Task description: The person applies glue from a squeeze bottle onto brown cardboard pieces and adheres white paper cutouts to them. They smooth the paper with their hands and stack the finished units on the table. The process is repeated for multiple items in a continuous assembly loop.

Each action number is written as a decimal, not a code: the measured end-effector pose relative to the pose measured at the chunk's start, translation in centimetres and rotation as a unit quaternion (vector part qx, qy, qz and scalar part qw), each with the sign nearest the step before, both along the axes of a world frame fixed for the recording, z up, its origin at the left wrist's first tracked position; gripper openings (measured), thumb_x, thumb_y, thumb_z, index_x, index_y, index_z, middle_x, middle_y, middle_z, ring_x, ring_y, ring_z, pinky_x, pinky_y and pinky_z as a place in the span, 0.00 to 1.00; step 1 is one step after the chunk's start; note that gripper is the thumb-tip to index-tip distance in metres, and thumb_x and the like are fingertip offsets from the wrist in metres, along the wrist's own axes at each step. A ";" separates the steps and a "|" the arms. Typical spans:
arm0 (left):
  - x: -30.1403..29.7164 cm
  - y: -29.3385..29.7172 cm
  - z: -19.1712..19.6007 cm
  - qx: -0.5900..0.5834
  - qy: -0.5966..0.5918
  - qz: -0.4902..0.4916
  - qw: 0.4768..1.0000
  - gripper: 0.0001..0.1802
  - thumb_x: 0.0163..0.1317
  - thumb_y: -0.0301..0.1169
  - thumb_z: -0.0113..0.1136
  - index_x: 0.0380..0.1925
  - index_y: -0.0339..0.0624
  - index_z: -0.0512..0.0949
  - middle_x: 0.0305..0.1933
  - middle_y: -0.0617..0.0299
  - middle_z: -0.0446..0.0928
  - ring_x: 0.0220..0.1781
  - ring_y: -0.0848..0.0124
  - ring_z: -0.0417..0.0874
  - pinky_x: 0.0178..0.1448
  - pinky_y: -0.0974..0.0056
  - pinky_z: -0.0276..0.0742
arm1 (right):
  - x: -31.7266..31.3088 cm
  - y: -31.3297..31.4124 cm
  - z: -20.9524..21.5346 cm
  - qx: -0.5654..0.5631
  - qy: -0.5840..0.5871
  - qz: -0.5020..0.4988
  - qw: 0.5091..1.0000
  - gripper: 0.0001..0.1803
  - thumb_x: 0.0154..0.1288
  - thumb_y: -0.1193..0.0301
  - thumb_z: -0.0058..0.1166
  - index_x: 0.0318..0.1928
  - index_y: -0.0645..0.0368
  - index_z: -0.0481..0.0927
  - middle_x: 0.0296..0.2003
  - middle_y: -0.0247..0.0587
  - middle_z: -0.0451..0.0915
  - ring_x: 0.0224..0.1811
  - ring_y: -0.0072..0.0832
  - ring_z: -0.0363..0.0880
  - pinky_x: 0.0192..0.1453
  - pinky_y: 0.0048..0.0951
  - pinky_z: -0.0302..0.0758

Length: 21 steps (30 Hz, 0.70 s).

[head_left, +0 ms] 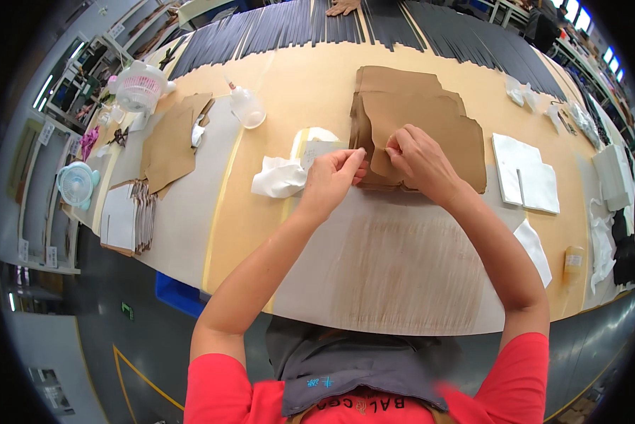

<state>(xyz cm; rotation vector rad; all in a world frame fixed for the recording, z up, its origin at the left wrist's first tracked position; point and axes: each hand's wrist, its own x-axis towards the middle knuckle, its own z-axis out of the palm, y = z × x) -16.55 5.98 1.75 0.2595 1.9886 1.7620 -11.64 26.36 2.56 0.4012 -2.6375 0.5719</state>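
A stack of brown cut leather-like sheets lies in front of me, its left edge lifted and curling. My right hand is over the stack, fingertips pinched at the curled edge of the top brown sheet. Just beside the stack's left edge is my left hand, thumb and fingers pressed together; whatever they hold is too small to tell. Left of that hand lie a crumpled white cloth and a pale card.
A clear squeeze bottle stands at left, near brown pieces, a white fan and stacked white-faced panels. White slotted sheets and a yellowish jar sit at right. Dark strips cover the far edge, with another person's hand.
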 end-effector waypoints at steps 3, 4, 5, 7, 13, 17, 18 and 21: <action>-1.3 3.2 2.4 0.087 -0.141 0.014 0.986 0.21 0.71 0.38 0.61 0.58 0.35 0.79 0.46 0.56 0.84 0.47 0.71 0.84 0.52 0.65 0.81 | 0.3 0.7 -0.3 -0.007 0.055 0.002 0.998 0.03 0.66 0.75 0.57 0.36 0.61 0.76 0.35 0.42 0.76 0.43 0.39 0.77 0.52 0.37 0.76; -2.3 4.4 2.6 0.127 -0.174 0.012 0.976 0.22 0.70 0.38 0.62 0.58 0.35 0.79 0.45 0.56 0.85 0.47 0.71 0.84 0.51 0.66 0.80 | 0.6 0.7 -0.6 -0.002 0.075 0.007 0.997 0.04 0.66 0.75 0.57 0.36 0.61 0.76 0.35 0.41 0.76 0.43 0.38 0.77 0.52 0.38 0.76; -3.1 5.4 2.6 0.165 -0.208 0.011 0.964 0.23 0.69 0.37 0.63 0.59 0.36 0.78 0.44 0.56 0.85 0.47 0.70 0.84 0.51 0.66 0.80 | 1.0 0.8 -1.1 -0.001 0.077 0.003 0.997 0.04 0.65 0.75 0.58 0.37 0.60 0.76 0.37 0.41 0.76 0.44 0.39 0.77 0.53 0.38 0.76; -4.4 6.7 1.5 0.030 -0.051 -0.003 0.998 0.22 0.70 0.36 0.62 0.59 0.36 0.78 0.44 0.57 0.85 0.44 0.69 0.84 0.50 0.66 0.79 | 1.5 0.6 -1.8 0.000 0.086 0.005 0.996 0.07 0.64 0.75 0.61 0.40 0.60 0.77 0.41 0.40 0.77 0.47 0.40 0.76 0.54 0.38 0.76; 2.7 6.3 6.9 -0.007 0.362 -0.100 0.927 0.18 0.72 0.27 0.57 0.60 0.36 0.76 0.43 0.62 0.85 0.42 0.77 0.82 0.51 0.68 0.78 | 6.3 9.4 0.0 -0.231 0.132 -0.229 0.936 0.36 0.61 0.60 0.72 0.65 0.57 0.68 0.61 0.42 0.74 0.64 0.36 0.72 0.62 0.38 0.72; 5.8 4.5 8.3 0.159 0.336 -0.118 0.921 0.17 0.70 0.23 0.58 0.58 0.37 0.77 0.34 0.60 0.83 0.35 0.80 0.80 0.42 0.69 0.77 | 7.9 13.0 0.6 -0.573 -0.058 -0.072 0.814 0.40 0.67 0.52 0.65 0.68 0.64 0.66 0.62 0.44 0.76 0.68 0.33 0.70 0.69 0.37 0.69; 6.0 3.5 8.4 0.145 0.288 -0.150 0.935 0.16 0.71 0.23 0.58 0.58 0.36 0.77 0.40 0.63 0.84 0.41 0.83 0.80 0.46 0.71 0.78 | 8.7 14.3 0.2 -0.590 -0.127 -0.044 0.796 0.35 0.68 0.54 0.65 0.65 0.64 0.71 0.58 0.43 0.79 0.65 0.30 0.74 0.68 0.34 0.70; 8.9 0.1 9.1 0.230 0.092 -0.080 0.965 0.18 0.71 0.22 0.57 0.60 0.33 0.75 0.48 0.62 0.85 0.48 0.76 0.84 0.55 0.71 0.78 | 12.9 11.5 1.0 -0.625 -0.202 -0.017 0.754 0.22 0.69 0.61 0.64 0.56 0.63 0.81 0.46 0.38 0.86 0.49 0.21 0.83 0.57 0.26 0.77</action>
